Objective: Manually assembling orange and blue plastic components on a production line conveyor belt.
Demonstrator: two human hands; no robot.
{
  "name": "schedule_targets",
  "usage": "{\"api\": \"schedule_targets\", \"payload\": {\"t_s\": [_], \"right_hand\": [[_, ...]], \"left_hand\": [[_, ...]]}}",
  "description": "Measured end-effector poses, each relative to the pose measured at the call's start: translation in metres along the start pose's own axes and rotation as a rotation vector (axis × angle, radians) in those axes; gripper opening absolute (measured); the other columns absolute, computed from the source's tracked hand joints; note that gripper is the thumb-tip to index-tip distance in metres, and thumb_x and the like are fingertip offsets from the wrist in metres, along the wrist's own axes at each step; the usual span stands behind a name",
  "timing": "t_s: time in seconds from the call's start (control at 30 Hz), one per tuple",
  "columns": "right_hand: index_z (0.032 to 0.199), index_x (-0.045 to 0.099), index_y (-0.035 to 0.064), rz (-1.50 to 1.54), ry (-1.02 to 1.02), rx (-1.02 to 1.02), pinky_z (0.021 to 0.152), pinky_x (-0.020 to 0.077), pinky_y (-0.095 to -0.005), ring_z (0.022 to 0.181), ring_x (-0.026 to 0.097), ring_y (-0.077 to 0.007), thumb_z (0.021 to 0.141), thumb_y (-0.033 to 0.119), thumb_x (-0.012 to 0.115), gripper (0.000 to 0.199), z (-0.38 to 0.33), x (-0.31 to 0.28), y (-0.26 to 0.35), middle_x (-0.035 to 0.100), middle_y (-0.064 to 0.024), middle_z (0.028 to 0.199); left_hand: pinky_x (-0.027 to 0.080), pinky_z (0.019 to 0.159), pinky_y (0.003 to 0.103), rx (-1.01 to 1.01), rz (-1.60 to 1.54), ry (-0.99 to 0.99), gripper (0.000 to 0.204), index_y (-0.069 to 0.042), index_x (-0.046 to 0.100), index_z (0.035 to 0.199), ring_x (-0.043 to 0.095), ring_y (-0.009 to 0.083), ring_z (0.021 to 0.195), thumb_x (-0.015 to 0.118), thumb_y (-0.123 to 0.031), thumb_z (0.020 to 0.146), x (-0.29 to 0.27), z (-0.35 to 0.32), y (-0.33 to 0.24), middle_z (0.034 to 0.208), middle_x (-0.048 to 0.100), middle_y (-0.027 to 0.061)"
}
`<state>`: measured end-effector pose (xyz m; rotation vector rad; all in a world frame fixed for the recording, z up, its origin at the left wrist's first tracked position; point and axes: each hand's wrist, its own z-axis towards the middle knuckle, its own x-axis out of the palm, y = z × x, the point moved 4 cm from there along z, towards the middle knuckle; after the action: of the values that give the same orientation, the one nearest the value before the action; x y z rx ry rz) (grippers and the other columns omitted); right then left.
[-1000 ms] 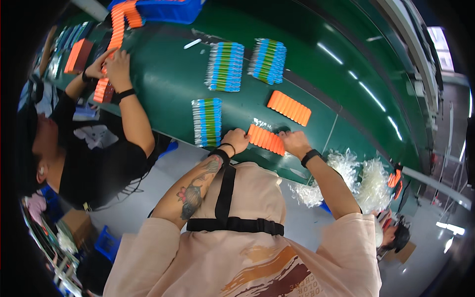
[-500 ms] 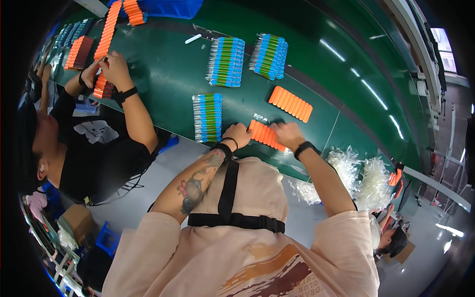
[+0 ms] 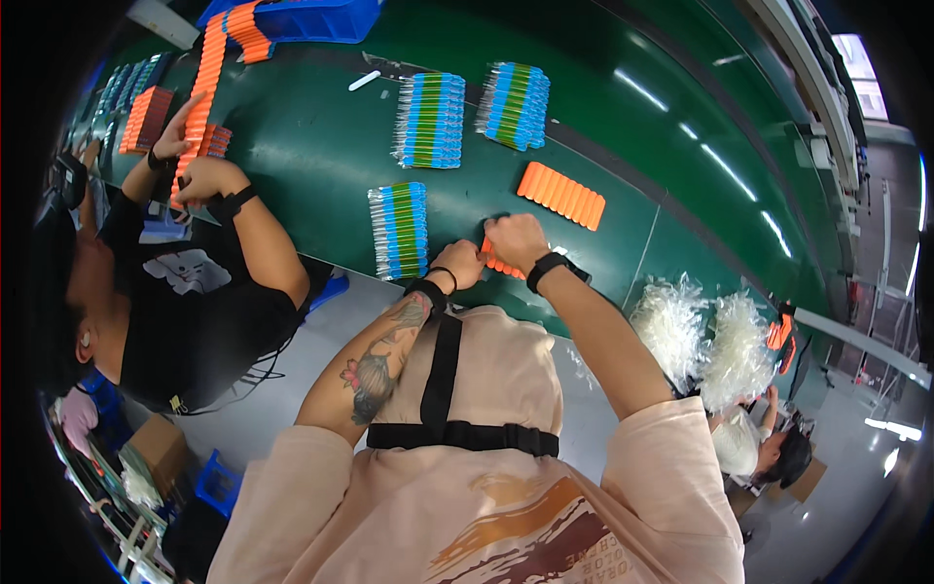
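At the near edge of the green workbench, a row of orange cylinders (image 3: 503, 270) lies partly under my hands. My left hand (image 3: 461, 261) is closed at the row's left end, fingers curled and mostly hidden. Right beside it, my right hand (image 3: 518, 239) is closed over the row's upper left part, with its fingertips out of sight. A second row of orange cylinders (image 3: 561, 197) lies just beyond. Bundles of blue-and-green sticks in clear wrap sit left of my hands (image 3: 399, 231) and farther back (image 3: 428, 121), (image 3: 513, 106).
Heaps of clear plastic bags (image 3: 671, 321) lie at the right. To the left, a co-worker in black (image 3: 224, 321) handles a long orange strip (image 3: 206, 83) running from a blue bin (image 3: 326, 21). A white pen-like stick (image 3: 364, 81) lies at the back.
My right hand has moved left along the orange row, from its right end to near my left hand. The co-worker's hands have moved apart along the orange strip.
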<state>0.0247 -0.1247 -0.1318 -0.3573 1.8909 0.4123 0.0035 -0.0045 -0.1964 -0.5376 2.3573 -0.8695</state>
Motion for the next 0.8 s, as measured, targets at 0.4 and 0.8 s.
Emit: {"api": "schedule_targets", "payload": {"t_s": [0.4,0.8], "right_hand": [[0.087,0.063,0.0099,-0.086,0.010,0.111,0.051,0.0506,-0.0437,0.060,0.066,-0.0319,0.082,0.019,0.057,0.012,-0.123,0.046,-0.085,0.066,-0.0115,0.067],[0.080,0.068,0.0086,-0.015,-0.029,0.000,0.059,0.0540,-0.0423,0.070,0.069,-0.0312,0.078,0.015,0.060,0.010,-0.002,0.008,-0.006,0.069,-0.0119,0.073]], "left_hand": [[0.052,0.082,0.042,-0.075,-0.125,0.058,0.036,-0.001,0.068,0.084,0.069,0.0306,0.083,0.049,-0.031,0.092,0.003,-0.001,0.008,0.079,0.072,0.0106],[0.054,0.064,0.034,0.018,-0.022,-0.017,0.037,0.003,0.066,0.081,0.068,0.0200,0.062,0.052,-0.029,0.096,0.001,0.003,0.004,0.071,0.069,0.0101]]}}
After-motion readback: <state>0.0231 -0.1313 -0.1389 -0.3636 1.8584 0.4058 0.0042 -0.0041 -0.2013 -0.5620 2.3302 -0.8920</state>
